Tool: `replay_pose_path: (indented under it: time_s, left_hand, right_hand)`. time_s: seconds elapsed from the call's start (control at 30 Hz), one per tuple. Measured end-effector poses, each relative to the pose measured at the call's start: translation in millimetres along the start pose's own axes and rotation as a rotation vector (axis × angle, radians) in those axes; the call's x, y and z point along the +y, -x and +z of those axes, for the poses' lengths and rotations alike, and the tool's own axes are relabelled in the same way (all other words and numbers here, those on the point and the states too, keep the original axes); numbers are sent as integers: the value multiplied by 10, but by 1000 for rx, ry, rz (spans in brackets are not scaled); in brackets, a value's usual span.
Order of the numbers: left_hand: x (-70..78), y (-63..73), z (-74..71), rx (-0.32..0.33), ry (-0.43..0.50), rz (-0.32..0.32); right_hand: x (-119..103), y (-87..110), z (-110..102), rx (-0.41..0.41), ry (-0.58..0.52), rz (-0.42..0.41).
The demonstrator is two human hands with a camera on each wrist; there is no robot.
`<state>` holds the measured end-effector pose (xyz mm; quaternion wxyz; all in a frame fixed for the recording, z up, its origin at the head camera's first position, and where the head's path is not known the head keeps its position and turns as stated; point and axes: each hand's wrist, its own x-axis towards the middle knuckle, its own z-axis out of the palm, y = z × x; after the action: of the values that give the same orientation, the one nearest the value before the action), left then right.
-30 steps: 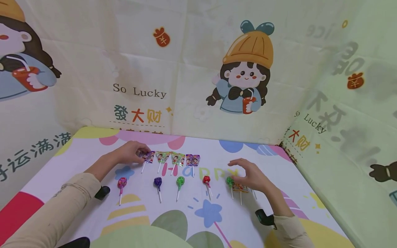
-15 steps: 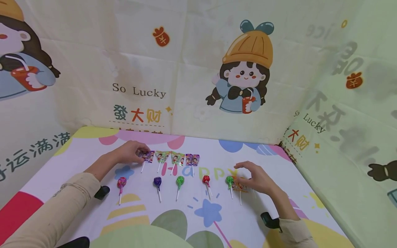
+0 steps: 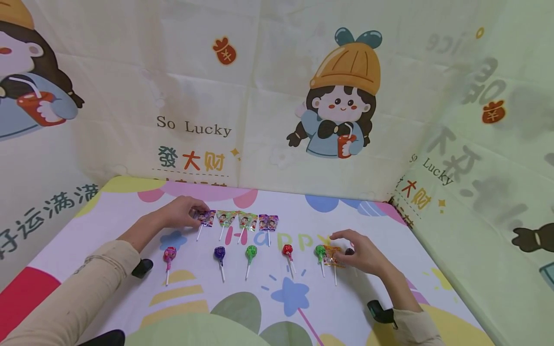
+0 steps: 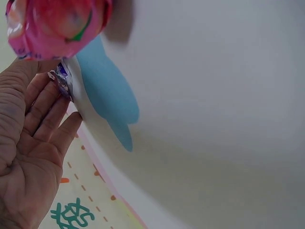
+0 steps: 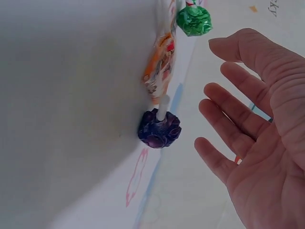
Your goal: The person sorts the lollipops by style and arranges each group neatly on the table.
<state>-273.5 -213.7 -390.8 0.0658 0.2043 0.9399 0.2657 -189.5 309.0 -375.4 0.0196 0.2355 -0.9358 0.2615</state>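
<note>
In the head view my left hand (image 3: 187,212) is at the left end of a back row of flat-wrapped lollipops, thumb and fingertips pinching the purple wrapper of the end lollipop (image 3: 207,219). The left wrist view shows that wrapper (image 4: 63,80) at the fingertips, the thumb tip partly hidden by a pink lollipop (image 4: 59,24). My right hand (image 3: 361,251) hovers with spread fingers over the front row's right end. Beside it are a flat orange-wrapped lollipop (image 3: 332,255) and a round dark purple lollipop (image 5: 159,129), which the hand partly hides in the head view. It holds nothing.
Two green-wrapped flat lollipops (image 3: 247,222) and another purple one (image 3: 269,222) continue the back row. In front lie round lollipops: pink (image 3: 169,253), purple (image 3: 220,254), green (image 3: 251,253), red (image 3: 287,251) and green (image 3: 320,252). Printed cloth walls (image 3: 268,96) enclose the table.
My right hand has drawn a little to the right and toward me, uncovering more of the orange lollipop and part of the dark purple one. The left hand has stayed in place.
</note>
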Motion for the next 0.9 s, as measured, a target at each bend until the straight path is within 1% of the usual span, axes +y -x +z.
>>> replay_pose_path:
  time_s: [0.3, 0.5, 0.73, 0.9]
  left_hand:
    - [26, 10, -18, -5, 4, 6]
    - [24, 16, -22, -5, 1, 2]
    - [37, 20, -36, -11, 6, 6]
    - [13, 19, -29, -8, 5, 4]
  right_hand:
    - [45, 49, 30, -54, 49, 16]
    - [72, 55, 36, -95, 62, 16]
    - [89, 54, 34, -141, 59, 31]
    - [83, 46, 25, -163, 43, 43]
